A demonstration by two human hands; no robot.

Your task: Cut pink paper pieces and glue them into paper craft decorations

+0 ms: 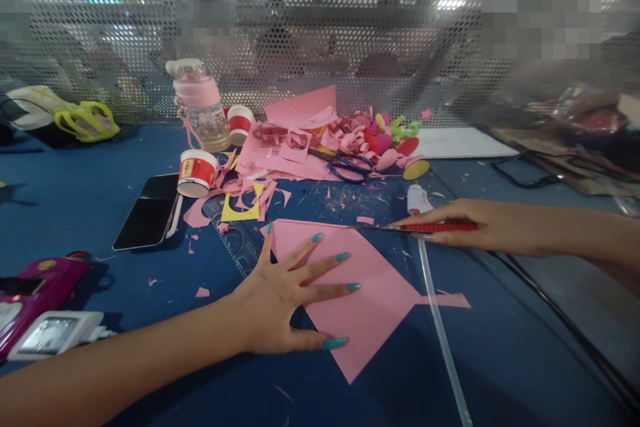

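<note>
My left hand (290,293) lies flat with fingers spread on a pink paper sheet (370,300), pressing its left part onto the blue table (90,207). My right hand (465,227) is closed round a red-handled craft knife (435,227). The blade tip points left and meets the sheet's upper edge. A thin pink strip juts out from the sheet's right corner. A clear ruler (440,327) runs from near the right hand toward the front edge.
Pink offcuts, blue scissors (350,167) and colourful shapes are piled at the back. Two red-and-white cups (196,172), a pink bottle (203,107), a phone (150,210), a glue stick (417,200) and a perforated metal screen (320,27) stand around. Cables run at the right.
</note>
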